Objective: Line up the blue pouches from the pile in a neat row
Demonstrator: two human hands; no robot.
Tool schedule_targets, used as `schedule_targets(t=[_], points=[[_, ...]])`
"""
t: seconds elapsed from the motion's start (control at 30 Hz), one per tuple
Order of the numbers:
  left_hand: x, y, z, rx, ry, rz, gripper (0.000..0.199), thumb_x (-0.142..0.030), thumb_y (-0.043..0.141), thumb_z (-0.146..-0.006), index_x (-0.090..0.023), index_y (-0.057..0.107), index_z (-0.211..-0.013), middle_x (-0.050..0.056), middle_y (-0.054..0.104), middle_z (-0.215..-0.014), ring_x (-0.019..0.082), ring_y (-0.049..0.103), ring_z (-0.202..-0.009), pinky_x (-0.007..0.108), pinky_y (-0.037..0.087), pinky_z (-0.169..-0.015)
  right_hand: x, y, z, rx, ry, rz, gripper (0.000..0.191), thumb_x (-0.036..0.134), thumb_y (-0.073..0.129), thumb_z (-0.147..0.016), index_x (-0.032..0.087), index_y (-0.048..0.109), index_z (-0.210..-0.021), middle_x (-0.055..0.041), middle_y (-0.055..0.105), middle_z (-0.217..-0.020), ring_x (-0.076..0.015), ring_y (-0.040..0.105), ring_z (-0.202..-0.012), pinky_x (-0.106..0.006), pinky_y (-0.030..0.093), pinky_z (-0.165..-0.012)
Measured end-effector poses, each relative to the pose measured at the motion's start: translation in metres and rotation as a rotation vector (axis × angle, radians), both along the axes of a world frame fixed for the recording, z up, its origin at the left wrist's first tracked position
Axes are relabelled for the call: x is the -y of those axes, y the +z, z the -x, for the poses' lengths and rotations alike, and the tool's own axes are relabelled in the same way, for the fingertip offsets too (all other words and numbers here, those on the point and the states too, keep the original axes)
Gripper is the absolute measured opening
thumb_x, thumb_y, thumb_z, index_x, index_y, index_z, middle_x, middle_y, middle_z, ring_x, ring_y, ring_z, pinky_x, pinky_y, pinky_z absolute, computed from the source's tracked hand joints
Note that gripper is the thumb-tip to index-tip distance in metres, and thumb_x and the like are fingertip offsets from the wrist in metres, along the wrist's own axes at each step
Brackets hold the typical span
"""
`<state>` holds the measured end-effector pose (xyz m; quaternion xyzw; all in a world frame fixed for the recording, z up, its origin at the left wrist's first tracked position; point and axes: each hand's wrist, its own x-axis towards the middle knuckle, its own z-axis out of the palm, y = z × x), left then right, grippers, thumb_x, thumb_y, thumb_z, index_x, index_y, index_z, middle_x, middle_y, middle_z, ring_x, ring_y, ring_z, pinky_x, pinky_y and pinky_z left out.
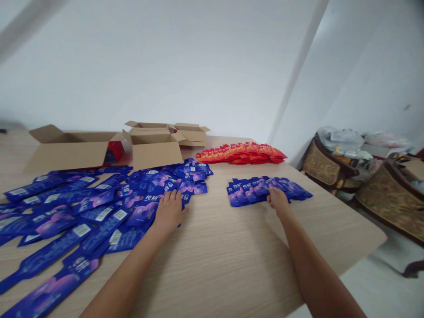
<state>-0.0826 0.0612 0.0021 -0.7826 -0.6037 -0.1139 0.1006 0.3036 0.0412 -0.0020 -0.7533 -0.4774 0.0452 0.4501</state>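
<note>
A loose heap of blue-purple printed packets (106,207) spreads over the left of the table. My left hand (170,210) lies on the heap's right edge with its fingers stretched out over the packets. To the right is a row of overlapping blue-purple packets (247,191), their printed fronts facing up. My right hand (277,199) is closed at the front edge of this row, its fingers pinching a packet there. The hand hides part of that packet. Behind the row, red packets (241,154) lie overlapped in a long bank.
Open cardboard boxes (157,150) stand along the back of the wooden table (212,256); a larger box (71,152) stands at the left, with something red beside it. Patterned chairs (321,163) loaded with plastic bags (344,140) are beyond the table's right edge.
</note>
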Motion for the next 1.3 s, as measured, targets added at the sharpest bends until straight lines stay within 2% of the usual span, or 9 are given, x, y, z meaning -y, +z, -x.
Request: schedule_targets(t=[0.23, 0.5, 0.67, 0.77, 0.83, 0.93, 1.03, 1.17, 1.3], points=[[0.002, -0.006, -0.003, 0.028, -0.028, -0.027, 0.047, -0.029, 0.045, -0.085, -0.016, 0.043, -0.131, 0.014, 0.046, -0.134, 0.028, 0.036, -0.124, 0.043, 0.028, -0.1, 0.006, 0.01, 0.002, 0.085, -0.224, 0.034, 0.039, 0.037, 0.039, -0.085, 0.013, 0.057, -0.11, -0.0145, 0.065, -0.095, -0.0234, 0.06, -0.085, -0.032, 0.042, -0.074], [0.003, -0.005, -0.02, 0.247, -0.127, 0.183, 0.053, -0.022, 0.053, -0.076, -0.017, 0.046, -0.128, 0.013, 0.055, -0.12, 0.027, 0.045, -0.115, 0.037, 0.032, -0.094, 0.02, 0.038, 0.09, 0.043, 0.349, -0.063, 0.029, 0.037, 0.039, -0.088, 0.019, 0.058, -0.101, 0.0028, 0.054, -0.05, -0.0155, 0.052, -0.049, -0.025, 0.039, -0.055], [0.007, 0.0, -0.03, 0.426, -0.227, 0.346, 0.026, -0.022, 0.063, -0.062, -0.016, 0.063, -0.087, 0.008, 0.063, -0.088, 0.026, 0.056, -0.091, 0.031, 0.039, -0.078, 0.025, 0.033, 0.144, 0.304, 0.64, -0.064, 0.03, 0.022, 0.041, -0.087, 0.018, 0.055, -0.113, -0.0076, 0.065, -0.091, -0.0201, 0.059, -0.087, -0.034, 0.044, -0.081], [0.011, 0.006, -0.03, 0.583, -0.334, 0.437, 0.008, -0.022, 0.059, -0.064, -0.018, 0.057, -0.07, 0.002, 0.059, -0.07, 0.019, 0.055, -0.072, 0.026, 0.038, -0.064, 0.024, 0.018, 0.157, 0.46, 0.782, -0.089, 0.04, 0.016, 0.043, -0.084, 0.017, 0.05, -0.123, -0.0115, 0.05, -0.126, -0.0232, 0.042, -0.119, -0.04, 0.033, -0.1], [0.011, 0.012, -0.028, 0.736, -0.416, 0.503, 0.008, -0.024, 0.057, -0.066, -0.018, 0.054, -0.068, -0.001, 0.056, -0.066, 0.014, 0.052, -0.064, 0.023, 0.037, -0.058, 0.024, 0.011, 0.158, 0.472, 0.833, -0.08, 0.045, 0.017, 0.046, -0.084, 0.018, 0.045, -0.129, -0.0115, 0.044, -0.132, -0.024, 0.036, -0.123, -0.043, 0.03, -0.103], [0.011, 0.024, -0.025, 0.962, -0.458, 0.539, 0.014, -0.028, 0.06, -0.066, -0.017, 0.052, -0.066, -0.004, 0.052, -0.06, 0.01, 0.048, -0.057, 0.02, 0.036, -0.054, 0.027, 0.006, 0.154, 0.354, 0.853, -0.065, 0.042, 0.024, 0.05, -0.085, 0.019, 0.047, -0.126, -0.0116, 0.051, -0.12, -0.0236, 0.043, -0.113, -0.042, 0.036, -0.096], [0.01, 0.035, -0.023, 1.122, -0.35, 0.519, 0.022, -0.033, 0.066, -0.064, -0.015, 0.056, -0.069, -0.002, 0.056, -0.063, 0.01, 0.05, -0.057, 0.02, 0.039, -0.054, 0.029, 0.005, 0.153, 0.087, 0.931, 0.041, 0.025, 0.036, 0.051, -0.086, 0.018, 0.057, -0.103, -0.0058, 0.059, -0.092, -0.018, 0.053, -0.085, -0.03, 0.045, -0.073], [0.009, 0.04, -0.024, 1.401, -0.191, 0.52, 0.038, -0.043, 0.071, -0.062, -0.015, 0.059, -0.084, -0.001, 0.06, -0.067, 0.01, 0.053, -0.054, 0.021, 0.042, -0.051, 0.032, 0.005, 0.159, -0.333, 1.043, 0.196, 0.029, 0.047, 0.048, -0.085, 0.018, 0.05, -0.08, 0.004, 0.05, -0.062, -0.0096, 0.047, -0.052, -0.02, 0.036, -0.046], [0.018, 0.036, -0.038, 1.663, -0.259, 0.702, 0.042, -0.047, 0.072, -0.062, -0.015, 0.055, -0.084, 0.002, 0.065, -0.074, 0.012, 0.061, -0.062, 0.024, 0.048, -0.059, 0.031, 0.004, 0.163, -0.52, 0.831, -0.007, 0.032, 0.05, 0.049, -0.083, 0.02, 0.043, -0.076, 0.0076, 0.042, -0.055, -0.0064, 0.038, -0.041, -0.018, 0.029, -0.038]])
